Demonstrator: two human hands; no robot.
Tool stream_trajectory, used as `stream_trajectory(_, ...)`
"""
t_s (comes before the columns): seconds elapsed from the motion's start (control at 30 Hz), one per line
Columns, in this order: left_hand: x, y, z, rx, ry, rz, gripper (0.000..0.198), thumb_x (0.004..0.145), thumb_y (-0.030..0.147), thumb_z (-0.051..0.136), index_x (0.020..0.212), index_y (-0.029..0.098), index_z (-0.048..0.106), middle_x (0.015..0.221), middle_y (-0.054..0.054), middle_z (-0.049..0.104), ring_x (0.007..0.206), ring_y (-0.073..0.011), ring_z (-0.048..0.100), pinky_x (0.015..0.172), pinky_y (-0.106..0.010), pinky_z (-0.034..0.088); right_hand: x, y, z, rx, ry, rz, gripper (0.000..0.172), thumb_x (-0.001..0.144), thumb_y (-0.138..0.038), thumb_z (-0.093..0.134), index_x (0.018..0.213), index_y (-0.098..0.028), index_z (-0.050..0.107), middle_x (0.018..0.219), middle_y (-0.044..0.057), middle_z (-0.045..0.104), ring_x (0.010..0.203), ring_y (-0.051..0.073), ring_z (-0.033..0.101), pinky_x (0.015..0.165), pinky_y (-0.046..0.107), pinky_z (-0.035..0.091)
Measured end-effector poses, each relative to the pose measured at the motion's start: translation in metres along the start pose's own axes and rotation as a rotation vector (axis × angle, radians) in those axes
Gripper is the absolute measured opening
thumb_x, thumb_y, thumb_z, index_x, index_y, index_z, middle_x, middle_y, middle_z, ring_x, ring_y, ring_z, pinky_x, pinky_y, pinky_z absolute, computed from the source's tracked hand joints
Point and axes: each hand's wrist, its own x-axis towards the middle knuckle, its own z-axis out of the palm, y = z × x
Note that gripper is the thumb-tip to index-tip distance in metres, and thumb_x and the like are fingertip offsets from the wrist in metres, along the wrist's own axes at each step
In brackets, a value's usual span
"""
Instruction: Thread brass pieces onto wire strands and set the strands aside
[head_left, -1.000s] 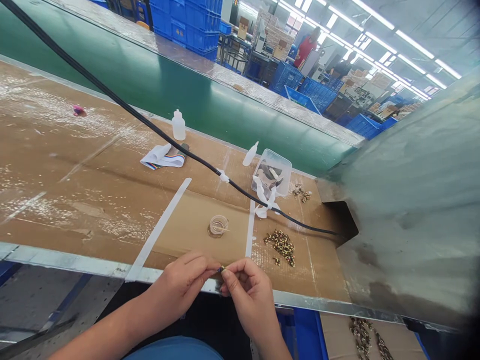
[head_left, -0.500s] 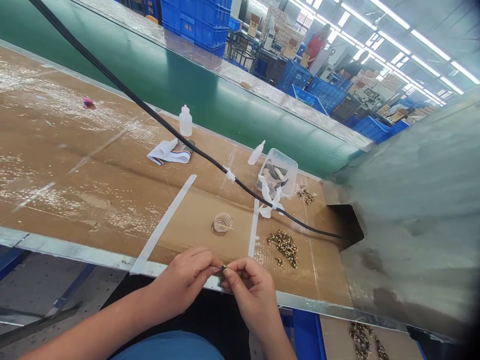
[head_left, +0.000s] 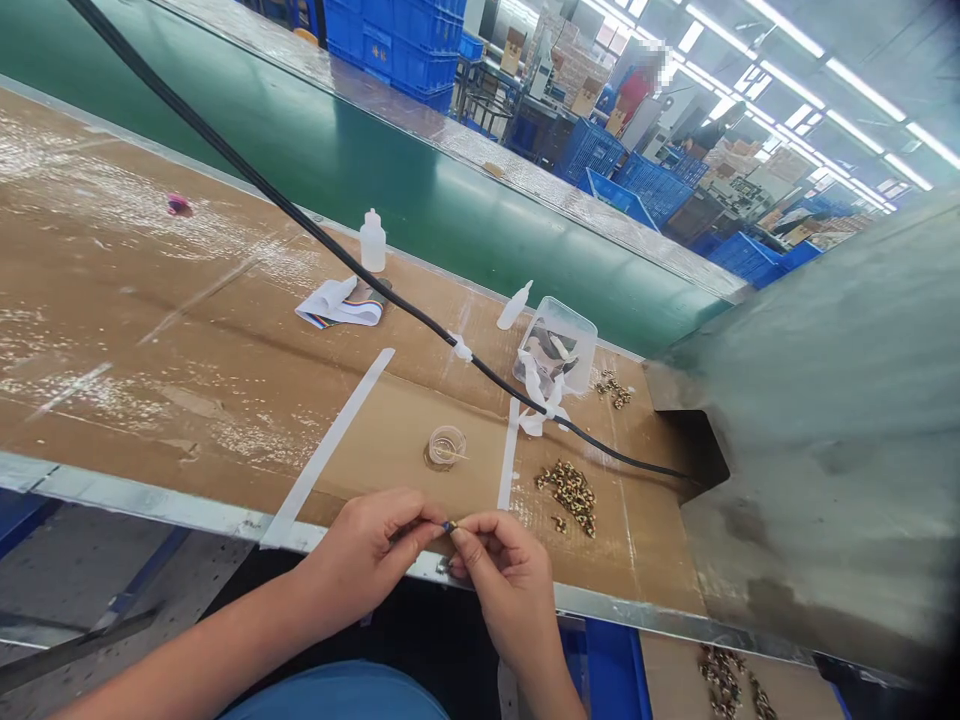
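**A:** How many hands, and how are they posed?

**B:** Two. The left hand [head_left: 371, 555] and the right hand [head_left: 510, 585] come in from the bottom edge, forearms angled toward each other, and meet just over the metal edge [head_left: 180, 502] of the bench.

**A:** And the fingers?

**B:** Curled, nearly closed. Both thumbs and forefingers pinch one small part [head_left: 450, 525] from either side. It's too small to make out, apart from a dark body with a bluish end.

**A:** What's nearest them?

**B:** On the cardboard [head_left: 390, 450]: two strips of white tape [head_left: 326, 450], one small clear cup [head_left: 448, 446] and three heaps of small beaded parts. The biggest heap [head_left: 571, 497] is nearest the right hand.

**A:** Anything else?

**B:** Farther off are two squeeze bottles, one upright [head_left: 373, 243], one lying down [head_left: 514, 305]. There's also one clear tub [head_left: 556, 345], one folded ribbon cable [head_left: 341, 303] and one black cable [head_left: 390, 297] running across the bench, taped near the tub. One pink scrap [head_left: 178, 204] sits far left.
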Motion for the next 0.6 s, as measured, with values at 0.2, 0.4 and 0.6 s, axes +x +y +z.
stream_trajectory(0.2,-0.004,-0.006,0.003,0.020,0.008,0.070,0.016,0.090,0.019,0.048,0.085,0.018,0.064,0.073,0.000,0.065,0.070,-0.0124,0.060,0.064,-0.022,0.044,0.000,0.000,-0.001,-0.013,-0.020,-0.024,0.017,0.085,-0.030,0.062,0.078,-0.015,0.065,0.065,0.001,0.058,0.058,0.012,0.057,0.055,0.022,0.047)
stream_trajectory(0.4,-0.006,-0.011,0.005,0.021,0.026,0.130,0.017,0.091,0.017,0.047,0.088,0.019,0.063,0.074,0.000,0.064,0.071,-0.0123,0.060,0.065,-0.022,0.043,0.001,0.000,-0.002,-0.048,-0.024,-0.065,0.015,0.085,-0.027,0.062,0.077,-0.015,0.067,0.068,0.001,0.058,0.059,0.012,0.057,0.054,0.022,0.047)
stream_trajectory(0.6,-0.005,-0.010,0.006,0.038,0.016,0.146,0.017,0.091,0.017,0.047,0.087,0.018,0.063,0.074,0.000,0.064,0.070,-0.0121,0.059,0.065,-0.021,0.043,-0.002,0.000,-0.002,-0.087,-0.009,-0.092,0.014,0.085,-0.026,0.061,0.077,-0.016,0.068,0.069,0.002,0.058,0.059,0.013,0.058,0.054,0.023,0.048)
